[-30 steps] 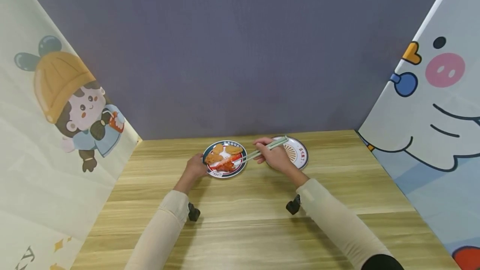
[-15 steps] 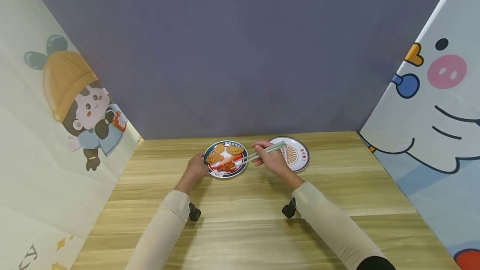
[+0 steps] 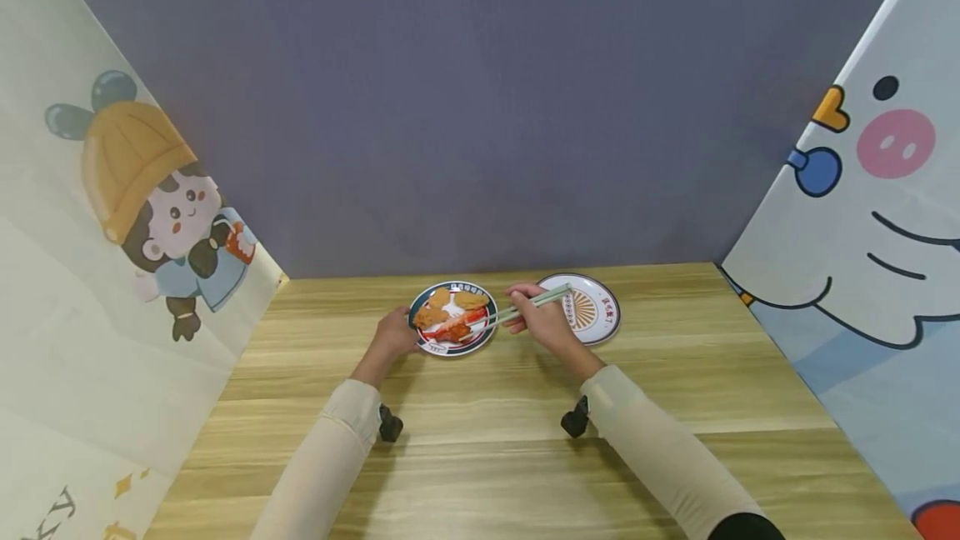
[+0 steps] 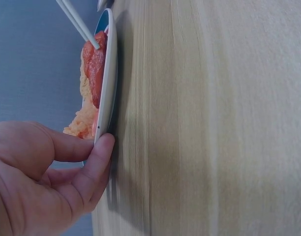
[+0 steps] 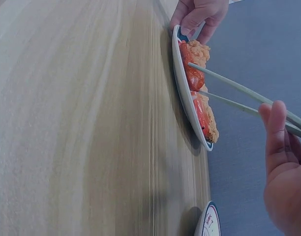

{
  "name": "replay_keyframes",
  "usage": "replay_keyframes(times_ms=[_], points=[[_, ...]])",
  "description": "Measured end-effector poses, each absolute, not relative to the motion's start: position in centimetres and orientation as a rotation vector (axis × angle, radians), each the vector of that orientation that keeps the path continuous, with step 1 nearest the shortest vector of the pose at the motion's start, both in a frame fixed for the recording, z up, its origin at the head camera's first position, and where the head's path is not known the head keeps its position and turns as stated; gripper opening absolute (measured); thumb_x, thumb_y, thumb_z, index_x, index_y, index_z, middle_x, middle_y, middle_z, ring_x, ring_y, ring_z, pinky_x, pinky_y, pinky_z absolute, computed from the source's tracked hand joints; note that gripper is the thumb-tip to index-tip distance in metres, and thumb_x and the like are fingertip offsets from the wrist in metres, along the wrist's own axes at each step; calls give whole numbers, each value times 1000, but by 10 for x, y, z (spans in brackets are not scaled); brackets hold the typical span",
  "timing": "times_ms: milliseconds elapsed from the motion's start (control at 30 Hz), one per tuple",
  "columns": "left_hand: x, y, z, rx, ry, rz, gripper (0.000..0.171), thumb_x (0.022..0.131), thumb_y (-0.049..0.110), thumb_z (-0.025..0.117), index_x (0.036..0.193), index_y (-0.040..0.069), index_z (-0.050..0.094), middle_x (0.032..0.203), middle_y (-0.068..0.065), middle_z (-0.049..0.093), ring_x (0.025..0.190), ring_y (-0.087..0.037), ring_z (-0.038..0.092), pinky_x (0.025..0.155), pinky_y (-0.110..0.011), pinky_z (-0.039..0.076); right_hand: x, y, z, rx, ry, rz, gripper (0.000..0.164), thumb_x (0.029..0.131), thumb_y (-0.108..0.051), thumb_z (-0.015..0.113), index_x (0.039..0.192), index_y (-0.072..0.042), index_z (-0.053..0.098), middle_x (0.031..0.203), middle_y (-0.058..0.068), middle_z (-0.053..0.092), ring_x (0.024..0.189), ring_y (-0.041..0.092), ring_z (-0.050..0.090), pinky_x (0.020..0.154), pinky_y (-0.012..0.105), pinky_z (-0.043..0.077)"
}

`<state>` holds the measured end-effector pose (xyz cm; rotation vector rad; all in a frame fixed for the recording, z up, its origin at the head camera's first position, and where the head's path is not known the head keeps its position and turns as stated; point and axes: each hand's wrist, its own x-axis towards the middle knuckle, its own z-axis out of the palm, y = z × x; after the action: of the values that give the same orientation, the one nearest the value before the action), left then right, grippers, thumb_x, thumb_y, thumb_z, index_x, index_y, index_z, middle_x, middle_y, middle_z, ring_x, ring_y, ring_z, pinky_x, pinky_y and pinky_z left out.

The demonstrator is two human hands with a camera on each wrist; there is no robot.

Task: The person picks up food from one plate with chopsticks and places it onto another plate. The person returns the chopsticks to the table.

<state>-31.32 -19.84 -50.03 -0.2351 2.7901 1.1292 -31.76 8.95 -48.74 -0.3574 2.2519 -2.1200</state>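
Note:
My left hand (image 3: 393, 333) pinches the left rim of a dark-rimmed plate (image 3: 415, 307), thumb on top and fingers beneath in the left wrist view. On that plate lie golden fried pieces (image 3: 471, 300), a long red piece (image 3: 474, 315) and a glazed dark-red piece (image 4: 95, 64) like a chicken wing. In my right hand (image 3: 543, 322) is a pair of pale green chopsticks (image 3: 553, 294). Their tips reach the red food; in the right wrist view they stand apart, one on each side of the glazed piece's end. Whether they grip it I cannot tell.
A white plate (image 3: 600, 315) with a fan pattern stands to the right, partly behind my right hand. The wood-grain table (image 3: 487, 457) meets a grey-blue panel (image 3: 480, 107) at the back. Cartoon-printed panels (image 3: 892, 223) flank both sides.
My right hand has shifted slightly left, so more of the fan-patterned plate shows. The chopstick tips stay on the food, and my left hand keeps its hold on the rim.

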Motion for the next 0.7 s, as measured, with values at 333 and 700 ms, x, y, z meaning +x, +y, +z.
replay_keyframes(times_ms=[333, 700], points=[[-317, -198, -506, -239, 2765, 1179, 69, 80, -4, 68, 145, -8, 47, 134, -34, 60, 108, -40, 66, 74, -31, 65, -325, 88, -498, -278, 2190, -2167, 29, 105, -13, 53, 123, 6, 65, 101, 38, 64, 65, 19, 74, 57, 30, 65], [-321, -199, -508, -222, 2805, 1110, 71, 78, -2, 69, 145, -8, 47, 139, -33, 57, 126, -46, 57, 114, -51, 48, -327, 86, -500, -131, 2155, -2293, 29, 104, -11, 52, 121, 9, 65, 94, 39, 68, 54, 13, 71, 56, 29, 65]])
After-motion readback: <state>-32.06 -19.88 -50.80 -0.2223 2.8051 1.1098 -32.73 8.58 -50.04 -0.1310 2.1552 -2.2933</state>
